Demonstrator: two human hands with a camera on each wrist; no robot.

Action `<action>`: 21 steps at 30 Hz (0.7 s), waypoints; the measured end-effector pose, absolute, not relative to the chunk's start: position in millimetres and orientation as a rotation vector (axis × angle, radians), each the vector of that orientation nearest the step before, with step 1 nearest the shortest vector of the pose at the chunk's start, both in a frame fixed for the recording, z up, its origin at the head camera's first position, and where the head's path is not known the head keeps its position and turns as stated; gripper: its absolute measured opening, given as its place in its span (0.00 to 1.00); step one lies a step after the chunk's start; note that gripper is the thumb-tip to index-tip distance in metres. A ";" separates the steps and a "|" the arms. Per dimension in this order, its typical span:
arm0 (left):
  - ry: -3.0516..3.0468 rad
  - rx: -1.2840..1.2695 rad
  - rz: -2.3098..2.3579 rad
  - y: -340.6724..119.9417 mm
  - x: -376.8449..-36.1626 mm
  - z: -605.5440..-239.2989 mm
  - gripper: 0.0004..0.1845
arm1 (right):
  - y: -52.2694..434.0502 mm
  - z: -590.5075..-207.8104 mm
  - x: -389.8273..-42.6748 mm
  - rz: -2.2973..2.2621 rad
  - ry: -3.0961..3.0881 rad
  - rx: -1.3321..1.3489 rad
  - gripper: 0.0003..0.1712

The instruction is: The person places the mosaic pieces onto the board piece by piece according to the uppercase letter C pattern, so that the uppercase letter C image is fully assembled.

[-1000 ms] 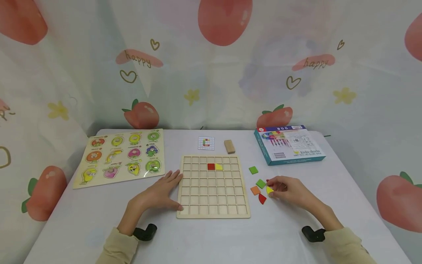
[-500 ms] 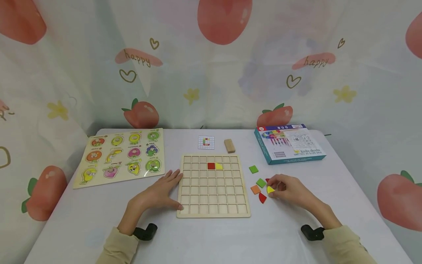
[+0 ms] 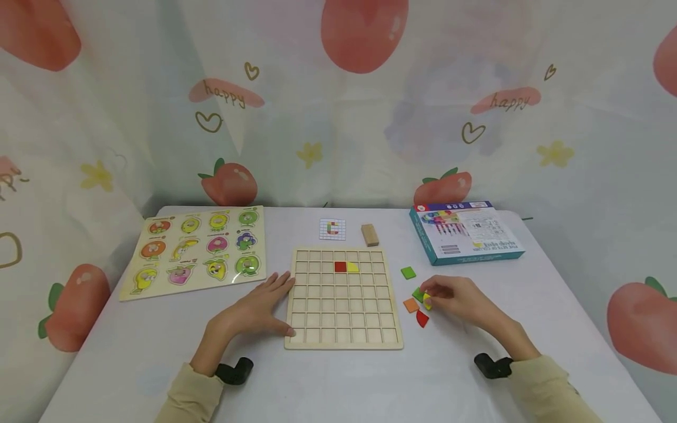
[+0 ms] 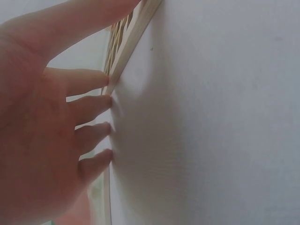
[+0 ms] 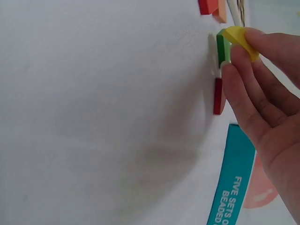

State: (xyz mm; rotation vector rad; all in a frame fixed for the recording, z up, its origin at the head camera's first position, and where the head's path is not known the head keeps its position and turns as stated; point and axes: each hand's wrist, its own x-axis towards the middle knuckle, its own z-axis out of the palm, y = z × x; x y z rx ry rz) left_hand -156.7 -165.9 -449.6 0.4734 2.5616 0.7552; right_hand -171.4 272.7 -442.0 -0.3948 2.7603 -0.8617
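**Yellow piece pinched beside the grid board**

Strawberry-print cloth hangs behind a white-covered table (image 3: 338, 382). At the far left lies a fruit peg puzzle (image 3: 197, 249). Next along, the left hand (image 3: 252, 311) lies flat, fingers straight and relaxed, fingertips (image 4: 104, 101) touching the left edge of the wooden grid board (image 3: 342, 341), steadying it. On the board a red tile (image 3: 340, 267) and a yellow tile (image 3: 352, 267) already sit side by side in the second row. Behind the board are a small pattern card (image 3: 332, 229) and a plain wooden block (image 3: 369, 234).

Right of the board, the right hand (image 3: 455, 301) pinches a yellow piece (image 5: 240, 39) between thumb and fingers, lifted just off the cloth, just above a green tile (image 5: 222, 48). To do this well, I'd judge the grip should stay on the piece's edges so the neighbours aren't dragged. Crowding it are an orange tile (image 3: 410, 305), a red curved piece (image 3: 421, 318) and another red tile (image 5: 218, 96); a second green tile (image 3: 408, 272) lies apart. Further right rests the teal box (image 3: 465, 232).
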 end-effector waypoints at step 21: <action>2.563 0.481 0.749 -168.2 -159.0 -453.1 0.59 | 201.2 -441.6 -206.8 -1.060 2.689 -0.487 0.09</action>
